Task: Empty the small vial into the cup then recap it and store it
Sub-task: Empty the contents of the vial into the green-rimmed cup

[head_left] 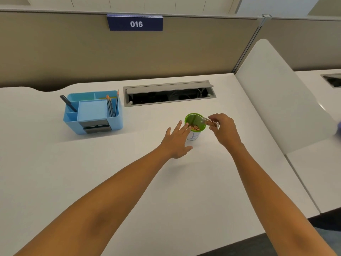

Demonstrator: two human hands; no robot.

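A green-lined paper cup (191, 118) with a white outside stands on the white desk (129, 182), right of centre. Small orange pieces lie inside it. My right hand (224, 129) grips a small clear vial (203, 120), tipped on its side with its mouth over the cup's rim. A few orange pieces still show inside the vial near my fingers. My left hand (177, 140) rests against the cup's left side, fingers spread, fingertips touching the rim. I see no cap; it may be hidden in a hand.
A blue desk organiser (92, 112) with pencils and a black pen stands at the left. A grey cable tray (168, 93) lies open behind the cup. A white divider panel (276, 93) rises at the right.
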